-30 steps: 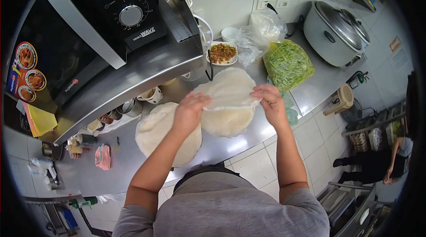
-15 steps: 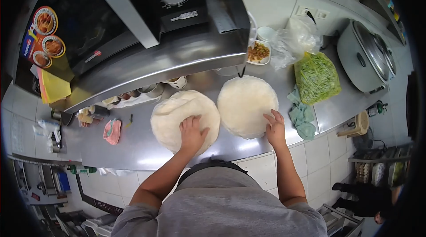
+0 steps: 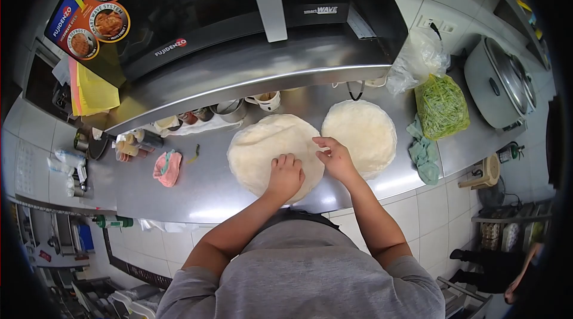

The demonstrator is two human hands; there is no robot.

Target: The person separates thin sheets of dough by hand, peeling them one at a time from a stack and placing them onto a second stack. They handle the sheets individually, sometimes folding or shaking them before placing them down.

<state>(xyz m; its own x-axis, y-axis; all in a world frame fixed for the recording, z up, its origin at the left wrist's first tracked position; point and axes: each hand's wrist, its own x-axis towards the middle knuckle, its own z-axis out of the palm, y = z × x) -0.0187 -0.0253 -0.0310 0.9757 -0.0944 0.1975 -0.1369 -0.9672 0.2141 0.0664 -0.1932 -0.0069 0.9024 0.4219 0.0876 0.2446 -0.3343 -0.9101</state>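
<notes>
Two stacks of thin round white wrappers lie side by side on the steel counter. My left hand rests flat on the near edge of the left stack, fingers together. My right hand is at that stack's right edge, fingertips pinching at a sheet there. The right stack lies untouched just beyond my right hand.
A large microwave oven overhangs the counter's back. A bag of green vegetables, a clear plastic bag, a green cloth and a rice cooker are at the right. A pink cloth and small cups lie left.
A second ago both hands held a sheet up over the right stack. It was laid down; my right hand has moved from the right stack's edge to the left stack's right edge.
</notes>
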